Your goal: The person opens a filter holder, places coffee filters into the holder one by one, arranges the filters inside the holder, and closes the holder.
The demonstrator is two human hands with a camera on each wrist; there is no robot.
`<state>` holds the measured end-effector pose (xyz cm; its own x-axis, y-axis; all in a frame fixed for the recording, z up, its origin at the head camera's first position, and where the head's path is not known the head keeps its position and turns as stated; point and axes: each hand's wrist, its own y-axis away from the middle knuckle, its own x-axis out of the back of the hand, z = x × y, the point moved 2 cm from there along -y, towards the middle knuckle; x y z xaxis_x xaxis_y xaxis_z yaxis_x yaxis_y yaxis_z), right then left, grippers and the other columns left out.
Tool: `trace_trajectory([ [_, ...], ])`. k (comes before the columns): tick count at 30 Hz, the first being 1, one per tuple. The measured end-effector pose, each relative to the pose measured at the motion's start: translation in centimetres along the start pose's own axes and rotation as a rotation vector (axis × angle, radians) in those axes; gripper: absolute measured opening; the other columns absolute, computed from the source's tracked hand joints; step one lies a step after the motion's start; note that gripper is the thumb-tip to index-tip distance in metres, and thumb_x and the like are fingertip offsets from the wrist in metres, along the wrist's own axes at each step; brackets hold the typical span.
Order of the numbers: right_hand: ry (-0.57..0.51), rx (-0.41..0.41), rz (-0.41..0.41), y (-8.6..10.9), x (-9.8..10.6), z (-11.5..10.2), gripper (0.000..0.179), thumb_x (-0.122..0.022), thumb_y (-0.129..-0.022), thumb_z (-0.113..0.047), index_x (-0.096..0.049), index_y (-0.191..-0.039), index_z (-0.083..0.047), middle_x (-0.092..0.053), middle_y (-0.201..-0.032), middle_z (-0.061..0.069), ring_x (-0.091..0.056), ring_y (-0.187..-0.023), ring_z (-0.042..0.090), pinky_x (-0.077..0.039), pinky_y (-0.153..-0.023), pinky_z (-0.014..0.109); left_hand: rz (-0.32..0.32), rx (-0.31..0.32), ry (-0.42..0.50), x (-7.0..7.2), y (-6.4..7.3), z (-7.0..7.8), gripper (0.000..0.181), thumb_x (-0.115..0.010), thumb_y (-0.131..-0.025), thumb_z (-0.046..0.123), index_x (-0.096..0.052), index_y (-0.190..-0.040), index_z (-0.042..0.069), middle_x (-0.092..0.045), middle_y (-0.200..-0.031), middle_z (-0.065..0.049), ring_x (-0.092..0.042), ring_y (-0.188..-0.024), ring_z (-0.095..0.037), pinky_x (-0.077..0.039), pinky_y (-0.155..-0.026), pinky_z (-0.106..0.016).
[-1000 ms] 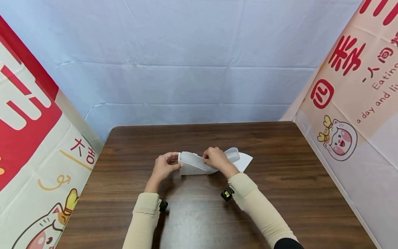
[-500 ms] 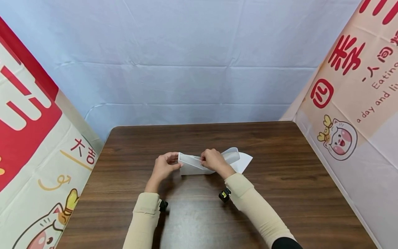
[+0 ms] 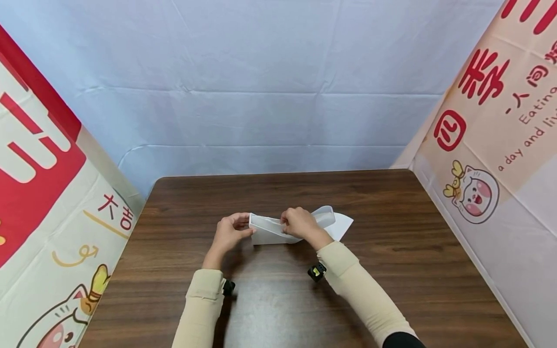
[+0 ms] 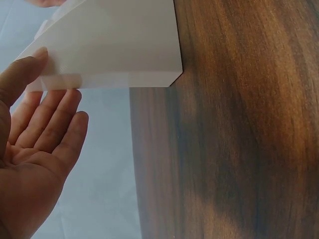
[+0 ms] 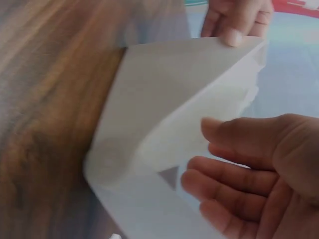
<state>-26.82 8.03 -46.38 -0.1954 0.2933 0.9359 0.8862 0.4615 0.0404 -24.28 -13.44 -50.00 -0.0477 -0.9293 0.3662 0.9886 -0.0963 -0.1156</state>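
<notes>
A white cardboard box (image 3: 271,237) with a slanted open side stands near the middle of the table. My left hand (image 3: 230,235) holds its left end, thumb on the near face; the left wrist view shows the fingers (image 4: 60,114) lying against the end wall. Over the slanted opening, my right hand (image 3: 301,223) has its thumb and forefinger close together at an inner panel (image 5: 192,119). The other fingers are loosely bent beside it. That hand covers part of the box's middle. Rightward, a pale rounded flap (image 3: 324,216) and a pointed white flap (image 3: 342,225) stick out.
The dark wood table (image 3: 370,299) extends around the box. A pale cloth (image 3: 261,121) hangs behind its far edge, and printed banners (image 3: 474,193) flank it left and right. Black wrist cameras (image 3: 316,272) sit by both cuffs.
The curved white panel that stood up between my hands has gone down into the box. My right hand shifted slightly left, then stayed nearly still. My left hand has not moved.
</notes>
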Motion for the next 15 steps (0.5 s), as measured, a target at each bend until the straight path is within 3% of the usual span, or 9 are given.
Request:
trace_trajectory([
  [9,0.004,0.052,-0.154,1.6,2.8,-0.5,0.041,-0.078,-0.076,-0.019,-0.064,-0.114,-0.008,-0.064,-0.109,0.009,-0.060,-0.094,0.024,-0.049,-0.077,0.038,0.008,-0.023,-0.005,-0.1,0.1,0.0,0.039,-0.078,-0.072,-0.001,-0.065,-0.109,-0.001,-0.068,-0.098,-0.010,-0.065,-0.086,-0.022,-0.054,-0.072,-0.031],
  [15,-0.016,0.086,-0.223,2.2,3.9,-0.5,0.055,-0.079,-0.073,-0.016,-0.059,-0.123,-0.006,-0.060,-0.117,0.011,-0.056,-0.086,0.018,-0.047,-0.072,0.036,0.005,-0.018,-0.016,0.0,0.0,0.1,0.038,-0.078,-0.073,0.001,-0.066,-0.108,0.001,-0.068,-0.099,-0.009,-0.065,-0.087,-0.021,-0.054,-0.072,-0.030],
])
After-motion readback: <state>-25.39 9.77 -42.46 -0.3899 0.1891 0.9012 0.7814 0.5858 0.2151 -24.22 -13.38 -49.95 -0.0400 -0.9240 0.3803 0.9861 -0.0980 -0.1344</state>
